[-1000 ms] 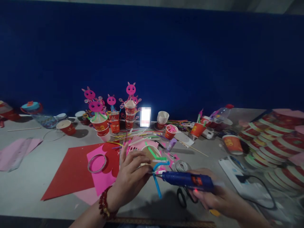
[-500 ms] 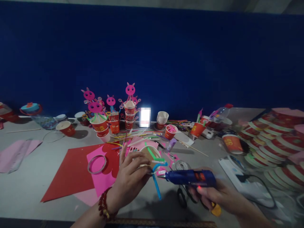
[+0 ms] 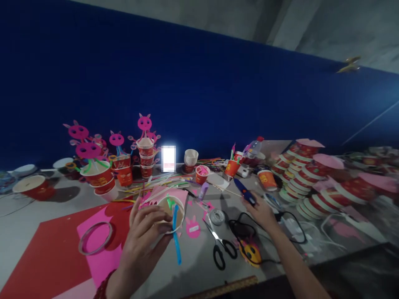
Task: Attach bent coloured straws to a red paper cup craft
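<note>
My left hand (image 3: 146, 232) is closed on the rim of a paper cup (image 3: 180, 222), its opening turned up toward me. A green straw (image 3: 170, 202) and a bent blue straw (image 3: 176, 232) stick out of that cup, the blue one hanging over the rim. In my right hand (image 3: 262, 212) is a blue glue gun (image 3: 244, 192), held away from the cup and pointing toward the back. Between my hands lie a pink rabbit-head cutout (image 3: 193, 228) with a white strip on it, a tape roll (image 3: 217, 216) and black-handled scissors (image 3: 220, 243).
Red paper cups with pink rabbit figures (image 3: 88, 150) stand back left. Tilted stacks of cups (image 3: 299, 178) fill the right. A yellow cutout (image 3: 250, 252) and a black cable (image 3: 240, 228) lie below my right hand. Red paper (image 3: 52, 245) covers the left front.
My right hand has carried the glue gun away from the straws, to the right and back. The view has swung right. My left hand still holds the cup.
</note>
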The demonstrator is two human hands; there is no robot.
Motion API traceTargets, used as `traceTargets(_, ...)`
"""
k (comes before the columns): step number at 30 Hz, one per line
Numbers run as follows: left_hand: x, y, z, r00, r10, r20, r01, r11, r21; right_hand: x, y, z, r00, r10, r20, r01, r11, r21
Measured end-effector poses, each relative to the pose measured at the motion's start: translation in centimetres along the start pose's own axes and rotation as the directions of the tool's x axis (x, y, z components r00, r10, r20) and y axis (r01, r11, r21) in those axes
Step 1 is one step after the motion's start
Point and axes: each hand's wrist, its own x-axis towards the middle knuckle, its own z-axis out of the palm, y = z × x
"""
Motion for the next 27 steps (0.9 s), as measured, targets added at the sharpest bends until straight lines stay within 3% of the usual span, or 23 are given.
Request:
traceTargets(3,-0.1,-0.3,0.1,1.000,0.013,0.010,-0.013,1.000,-0.007,-0.4,2.8,1.5,0.998,-0.026,0.058,0.035,0.988,-0.150)
traceTargets(6,-0.3,-0.5,0.4,1.000,0.016,0.020,-0.016,1.000,-0.006,-0.4,4.1,2.6,0.990,-0.049,0.129,0.081,0.964,-0.251)
traceTargets(13,-0.7,-0.5,0.5,0.999,-0.029,0.028,0.029,1.000,0.003,1.1,3.7,2.5,0.963,-0.135,0.231,0.210,0.917,-0.339)
traceTargets(15,-0.7,-0.4,0.5,0.998,-0.052,0.029,0.052,0.999,-0.002,0.8,1.8,2.6,0.960,-0.173,0.221,0.242,0.909,-0.340)
traceTargets(18,-0.5,-0.1,0.7,0.998,-0.063,0.010,0.063,0.998,-0.022,-1.3,-3.7,2.9,0.940,-0.265,0.214,0.317,0.909,-0.269)
traceTargets(19,-0.4,0.0,0.8,0.998,-0.058,0.002,0.058,0.998,-0.030,-2.4,-6.1,3.0,0.919,-0.339,0.202,0.373,0.912,-0.169)
traceTargets(21,-0.3,0.3,0.9,0.999,-0.048,-0.005,0.048,0.998,-0.044,-4.3,-10.9,3.4,0.820,-0.531,0.216,0.532,0.845,0.058)
traceTargets(23,-0.3,0.6,0.9,0.998,-0.058,0.003,0.058,0.997,-0.054,-5.7,-15.0,3.8,0.733,-0.649,0.205,0.632,0.761,0.148)
traceTargets(27,-0.7,1.2,0.5,0.995,-0.096,0.019,0.097,0.993,-0.065,-6.2,-18.6,4.6,0.671,-0.722,0.170,0.694,0.692,0.200)
